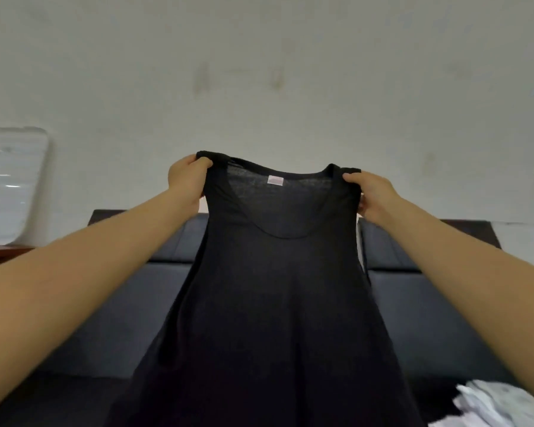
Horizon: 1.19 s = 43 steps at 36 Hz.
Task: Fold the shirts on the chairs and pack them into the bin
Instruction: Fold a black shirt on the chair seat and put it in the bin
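A black sleeveless shirt (278,291) hangs full length in front of me, held up in the air by its two shoulder straps. My left hand (187,180) pinches the left strap and my right hand (372,194) pinches the right strap. A small pale label shows inside the back of the neck. The shirt's lower hem runs out of the bottom of the view. White clothing (500,402) lies crumpled at the bottom right.
A black padded seat or sofa (429,303) fills the space behind and below the shirt. A white plastic bin or lid (10,186) leans against the pale wall at the left, above a reddish wooden surface (0,254).
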Each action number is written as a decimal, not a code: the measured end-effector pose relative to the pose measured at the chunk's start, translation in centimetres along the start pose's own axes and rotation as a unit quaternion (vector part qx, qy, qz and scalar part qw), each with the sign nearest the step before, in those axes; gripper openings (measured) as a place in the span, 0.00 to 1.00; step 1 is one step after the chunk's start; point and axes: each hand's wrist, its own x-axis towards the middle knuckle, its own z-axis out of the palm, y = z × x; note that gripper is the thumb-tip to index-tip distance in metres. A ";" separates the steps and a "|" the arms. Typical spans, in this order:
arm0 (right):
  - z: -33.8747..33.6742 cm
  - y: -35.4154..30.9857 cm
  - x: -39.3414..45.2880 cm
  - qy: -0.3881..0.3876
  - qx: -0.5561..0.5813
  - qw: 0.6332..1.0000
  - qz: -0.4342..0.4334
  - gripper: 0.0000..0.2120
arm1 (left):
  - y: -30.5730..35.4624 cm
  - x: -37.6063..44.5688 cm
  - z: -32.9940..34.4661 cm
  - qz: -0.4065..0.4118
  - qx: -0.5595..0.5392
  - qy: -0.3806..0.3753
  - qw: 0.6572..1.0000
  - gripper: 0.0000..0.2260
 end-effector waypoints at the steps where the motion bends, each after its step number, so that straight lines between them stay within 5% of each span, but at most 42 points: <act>1: -0.6 2.1 0.6 -0.005 -0.036 0.999 0.016 0.04 | -2.0 0.1 -0.2 -0.032 0.015 -0.025 0.999 0.08; 5: -3.2 11.5 1.6 -0.047 -0.176 0.980 0.085 0.03 | -11.1 0.1 -1.5 -0.185 0.099 -0.157 0.965 0.07; 8: -4.8 18.9 1.0 -0.074 -0.259 0.950 0.160 0.06 | -18.5 -1.3 -2.3 -0.286 0.195 -0.186 0.919 0.08; 13: -6.7 31.0 -2.0 -0.062 -0.353 0.885 0.298 0.27 | -31.0 -5.0 -3.8 -0.451 0.248 -0.148 0.844 0.06; 17: -6.9 37.7 -3.7 0.005 -0.237 0.887 0.396 0.18 | -39.3 -7.4 -4.0 -0.521 0.177 -0.101 0.829 0.07; 20: -6.9 41.6 -3.6 0.072 -0.170 0.896 0.404 0.24 | -43.3 -7.9 -3.3 -0.512 0.138 -0.075 0.844 0.01; 23: -7.3 44.8 -2.9 0.119 -0.135 0.913 0.366 0.25 | -45.9 -7.1 -2.6 -0.466 0.113 -0.053 0.876 0.09; 26: -7.3 47.3 -2.7 0.080 -0.197 0.903 0.373 0.06 | -48.0 -7.2 -3.1 -0.462 0.161 -0.059 0.870 0.08; 29: -7.7 49.0 -3.0 0.061 -0.253 0.898 0.355 0.08 | -49.5 -8.2 -4.2 -0.477 0.236 -0.090 0.842 0.05; 38: -10.8 44.7 -6.1 -0.010 -0.349 0.872 0.343 0.03 | -47.0 -8.3 -5.9 -0.440 0.318 -0.090 0.835 0.13; 43: -13.7 41.5 -9.8 -0.119 -0.477 0.818 0.299 0.14 | -43.3 -11.2 -7.4 -0.364 0.421 -0.147 0.818 0.19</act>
